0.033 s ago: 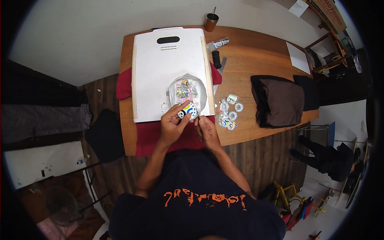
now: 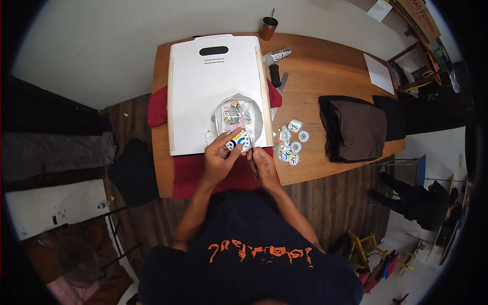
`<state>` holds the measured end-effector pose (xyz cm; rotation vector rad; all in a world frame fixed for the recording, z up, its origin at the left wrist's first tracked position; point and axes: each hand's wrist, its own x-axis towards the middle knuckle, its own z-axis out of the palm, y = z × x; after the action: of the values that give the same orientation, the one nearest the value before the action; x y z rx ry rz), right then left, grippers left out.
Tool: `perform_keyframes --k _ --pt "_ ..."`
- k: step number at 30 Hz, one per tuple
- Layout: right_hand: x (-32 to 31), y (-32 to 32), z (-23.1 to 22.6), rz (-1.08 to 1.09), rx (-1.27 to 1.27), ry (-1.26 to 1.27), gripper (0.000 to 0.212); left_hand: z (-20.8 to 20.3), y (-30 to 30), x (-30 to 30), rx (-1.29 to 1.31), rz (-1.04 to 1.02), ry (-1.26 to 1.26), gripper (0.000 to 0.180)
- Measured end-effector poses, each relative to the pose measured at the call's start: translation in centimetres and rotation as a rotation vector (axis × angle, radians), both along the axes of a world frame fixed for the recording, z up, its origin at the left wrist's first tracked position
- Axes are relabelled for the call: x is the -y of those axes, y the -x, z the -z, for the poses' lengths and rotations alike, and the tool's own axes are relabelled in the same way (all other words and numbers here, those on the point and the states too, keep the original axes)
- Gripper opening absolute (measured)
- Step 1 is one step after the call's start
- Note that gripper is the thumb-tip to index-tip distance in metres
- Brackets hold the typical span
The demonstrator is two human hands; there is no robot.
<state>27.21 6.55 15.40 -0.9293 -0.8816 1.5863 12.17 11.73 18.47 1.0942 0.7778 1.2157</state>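
Note:
Between the thumb and fingers of my left hand is a round white sticker with blue, green, yellow and black shapes. Closed beside its right edge, my right hand grips a thin dark tool, apparently scissors; its handles are hidden by the fingers. Both hands are over the near edge of a white board. Just beyond them, a round white container on the board holds colourful printed cut pieces.
Several round stickers lie in a group right of the board on the wooden table. Near them are a steel ruler, a black object and folded dark cloth. A brown cup stands at the far edge.

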Motion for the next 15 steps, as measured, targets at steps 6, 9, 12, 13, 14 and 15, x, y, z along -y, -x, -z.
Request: perform_keyframes --k 6,9,12,13,14,15 --pt "0.08 0.01 -0.12 -0.003 -0.033 0.014 0.031 0.04 0.09 0.07 0.004 0.021 0.003 0.041" --pt "0.21 -0.01 -0.28 0.003 -0.023 0.013 0.030 0.18 0.21 0.18 0.003 0.023 -0.008 0.041" --pt "0.30 -0.07 -0.28 -0.004 -0.024 0.016 0.030 0.26 0.31 0.25 -0.003 0.024 -0.002 0.041" --pt "0.19 -0.07 -0.57 -0.006 -0.012 0.002 0.030 0.33 0.32 0.20 -0.003 0.024 -0.001 0.041" --pt "0.13 -0.06 -0.69 -0.007 -0.001 -0.011 0.030 0.44 0.32 0.15 -0.002 0.020 -0.002 0.041" --pt "0.15 -0.06 -0.44 -0.008 -0.001 -0.009 0.030 0.55 0.32 0.12 -0.001 0.017 -0.002 0.041"
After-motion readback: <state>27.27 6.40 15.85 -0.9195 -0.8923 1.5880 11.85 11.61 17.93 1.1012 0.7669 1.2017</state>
